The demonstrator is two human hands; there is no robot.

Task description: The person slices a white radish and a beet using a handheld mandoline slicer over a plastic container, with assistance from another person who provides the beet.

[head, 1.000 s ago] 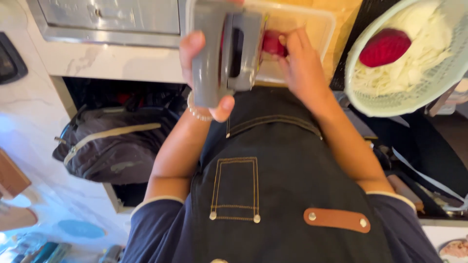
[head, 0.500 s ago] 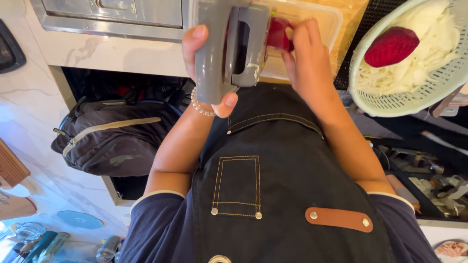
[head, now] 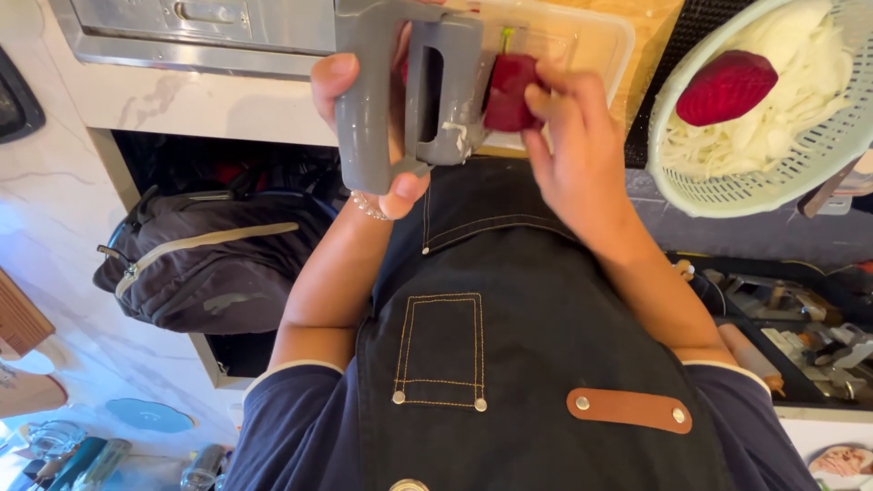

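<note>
- Clutching a grey hand slicer point(head: 400, 86), the left hand point(head: 364, 118) wraps its frame, thumb low and fingers over the top, likely to steady the tool.
- The right hand point(head: 568, 150) pinches a dark red beet piece point(head: 511, 91) in a clenched grip, pressing it against the slicer's right face, probably so the blade can bite.
- Both hands work above a clear plastic tub point(head: 591, 41) on the tabletop, apparently placed to catch what falls.
- At far right, a pale green basket point(head: 727, 195) holds white shreds with a second beet half point(head: 727, 86) on top.
- A dark backpack point(head: 209, 268) sits in the open space under the tabletop, left.
</note>
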